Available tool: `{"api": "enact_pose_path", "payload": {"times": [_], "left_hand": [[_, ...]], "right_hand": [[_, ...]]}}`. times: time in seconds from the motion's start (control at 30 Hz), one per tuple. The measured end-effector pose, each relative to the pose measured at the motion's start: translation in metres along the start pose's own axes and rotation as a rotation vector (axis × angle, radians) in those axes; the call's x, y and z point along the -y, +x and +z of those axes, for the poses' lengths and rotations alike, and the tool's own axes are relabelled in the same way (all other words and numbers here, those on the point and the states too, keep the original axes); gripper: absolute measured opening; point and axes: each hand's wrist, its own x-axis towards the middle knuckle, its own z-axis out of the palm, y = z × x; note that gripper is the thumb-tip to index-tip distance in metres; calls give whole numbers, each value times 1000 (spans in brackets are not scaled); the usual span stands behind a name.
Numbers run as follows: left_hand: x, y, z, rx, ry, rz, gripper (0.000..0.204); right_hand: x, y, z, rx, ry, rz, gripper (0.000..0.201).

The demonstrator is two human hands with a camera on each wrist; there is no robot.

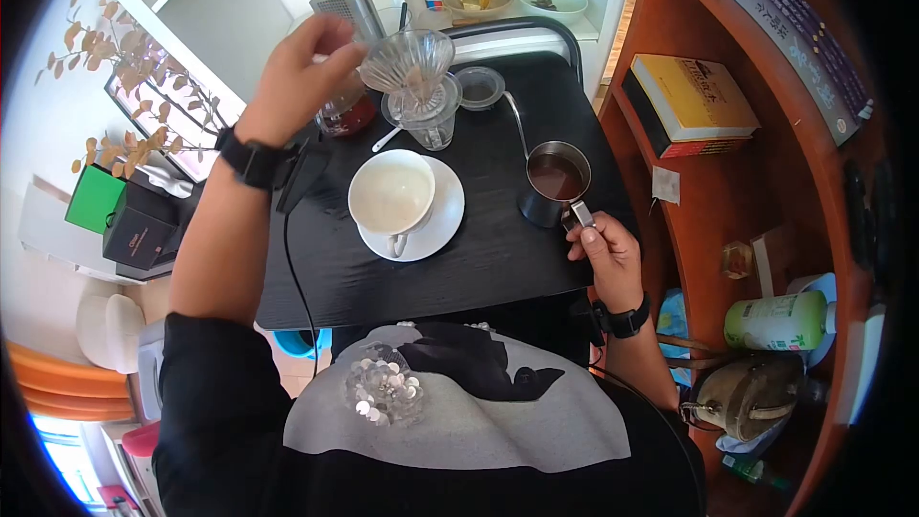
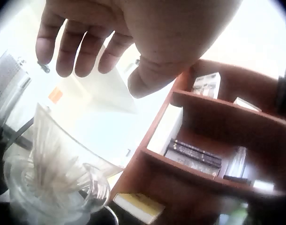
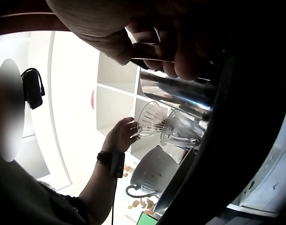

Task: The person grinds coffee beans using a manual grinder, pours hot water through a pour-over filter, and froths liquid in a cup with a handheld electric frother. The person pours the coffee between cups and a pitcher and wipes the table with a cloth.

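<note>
My left hand (image 1: 299, 81) is raised beside a clear ribbed glass coffee dripper (image 1: 410, 53). In the left wrist view its fingers (image 2: 70, 47) hang apart and relaxed, holding nothing. The dripper sits on a small glass server (image 1: 437, 134) on the black table. My right hand (image 1: 615, 258) grips the handle of a metal gooseneck kettle (image 1: 542, 203) with brown-looking liquid inside. Its thin spout (image 1: 518, 120) points away from me. Between the hands, a white cup (image 1: 388, 193) rests on a white saucer (image 1: 446, 215).
A round dark-centred lid or dish (image 1: 481, 86) lies behind the server. A jar with dark red contents (image 1: 349, 117) and a silver flask (image 1: 352, 10) are at the back left. The wooden shelf (image 1: 684, 220) borders the table's right side. A cable (image 1: 299, 273) crosses the left edge.
</note>
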Motion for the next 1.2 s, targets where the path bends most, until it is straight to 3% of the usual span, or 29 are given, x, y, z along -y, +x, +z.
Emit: {"api": "enact_pose_path", "payload": {"times": [0.03, 0.1, 0.13, 0.2, 0.37, 0.6, 1.0, 1.2], "left_hand": [[7, -6, -7, 1, 1, 1, 30], [19, -18, -15, 234, -162, -312, 22], [23, -23, -13, 233, -162, -315, 22], [33, -33, -8, 300, -322, -545, 20], [49, -32, 21, 357, -585, -712, 26], [59, -15, 55, 391, -665, -663, 23], [48, -7, 69, 423, -737, -675, 17], [35, 0, 59, 487, -478, -556, 21]], "right_hand": [[-1, 0, 0, 1, 3, -5, 19], [-1, 0, -1, 3, -9, -7, 19], [-1, 0, -1, 7, -22, -10, 19], [1, 0, 0, 4, -21, 8, 19], [3, 0, 1, -4, -26, 33, 19], [3, -1, 0, 12, 15, 36, 18], [3, 0, -1, 23, 5, 38, 18], [3, 0, -1, 25, 8, 26, 17]]}}
